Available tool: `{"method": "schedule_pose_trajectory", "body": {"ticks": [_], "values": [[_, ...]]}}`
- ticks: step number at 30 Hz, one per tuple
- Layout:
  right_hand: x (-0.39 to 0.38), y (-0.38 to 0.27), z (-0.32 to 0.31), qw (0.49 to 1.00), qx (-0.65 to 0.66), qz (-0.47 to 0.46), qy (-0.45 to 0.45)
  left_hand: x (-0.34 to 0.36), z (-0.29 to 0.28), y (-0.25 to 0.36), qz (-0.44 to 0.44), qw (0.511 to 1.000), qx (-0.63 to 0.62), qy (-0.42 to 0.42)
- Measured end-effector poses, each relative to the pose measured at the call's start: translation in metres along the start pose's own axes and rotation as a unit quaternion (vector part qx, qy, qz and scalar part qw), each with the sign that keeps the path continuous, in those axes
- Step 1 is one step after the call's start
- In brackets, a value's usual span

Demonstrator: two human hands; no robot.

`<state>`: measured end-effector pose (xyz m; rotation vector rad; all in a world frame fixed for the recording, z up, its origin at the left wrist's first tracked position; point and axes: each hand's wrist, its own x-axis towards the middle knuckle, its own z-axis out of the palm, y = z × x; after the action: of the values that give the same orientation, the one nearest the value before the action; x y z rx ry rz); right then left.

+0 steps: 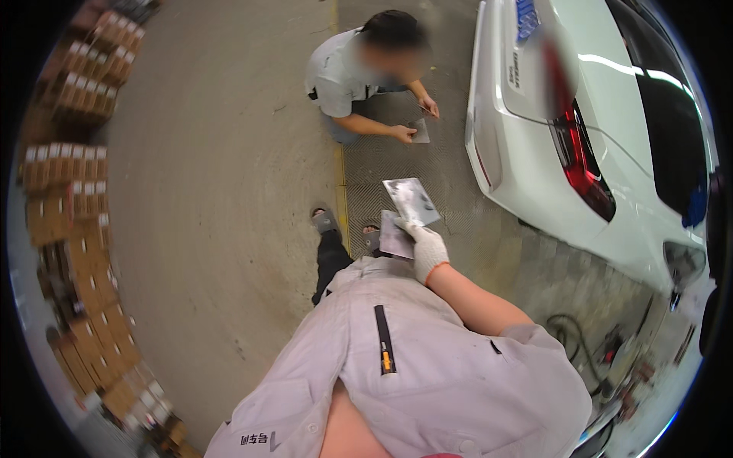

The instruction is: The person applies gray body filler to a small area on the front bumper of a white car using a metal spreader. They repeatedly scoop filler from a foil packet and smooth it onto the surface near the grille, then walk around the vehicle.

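Observation:
My right hand (427, 246) wears a white knit glove with an orange cuff. Its fingers are closed on two thin, flat rectangular pieces. One, a shiny silvery sheet (411, 200) with dark smudges, tilts away past the fingertips. A duller greyish-pink sheet (395, 235) lies beside it, partly covered by the thumb side of the glove. What the sheets are made of cannot be made out. My left hand is out of view. Ahead, a crouching person (336, 84) holds a similar grey sheet (421, 131) between bare hands.
A white car (519, 145) with a red tail light (584, 172) stands at the right. Stacked cardboard boxes (92, 267) line the left side. A yellow line (340, 175) runs along the floor by a ridged dark strip (374, 164). A hose (569, 328) lies at lower right.

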<state>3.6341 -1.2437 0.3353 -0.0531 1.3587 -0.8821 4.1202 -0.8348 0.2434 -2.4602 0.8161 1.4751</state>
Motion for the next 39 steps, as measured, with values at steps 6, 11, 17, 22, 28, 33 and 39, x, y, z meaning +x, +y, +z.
{"method": "schedule_pose_trajectory", "body": {"ticks": [6,11,17,22,28,33,39], "values": [[-0.046,0.013,0.002,0.966,0.162,0.027,0.199,0.157,-0.166,0.038,0.204,0.883,0.411,-0.102],[-0.103,0.046,0.016,0.919,0.254,-0.014,0.300,0.293,-0.293,0.254,-0.003,0.999,0.049,0.019],[-0.152,0.103,0.039,0.869,0.352,-0.064,0.343,0.246,-0.299,0.501,0.324,0.946,0.003,0.023],[-0.162,0.141,0.057,0.853,0.406,-0.096,0.314,0.223,-0.254,0.514,0.462,0.863,0.161,-0.122],[-0.178,0.183,0.058,0.849,0.397,-0.104,0.334,0.299,-0.250,0.370,0.362,0.869,0.307,-0.139],[-0.210,0.230,0.032,0.833,0.427,-0.135,0.326,0.336,-0.304,0.225,0.458,0.664,0.590,-0.032],[-0.258,0.347,-0.011,0.769,0.509,-0.184,0.340,0.310,-0.273,0.214,0.300,0.788,0.531,-0.078]]}}
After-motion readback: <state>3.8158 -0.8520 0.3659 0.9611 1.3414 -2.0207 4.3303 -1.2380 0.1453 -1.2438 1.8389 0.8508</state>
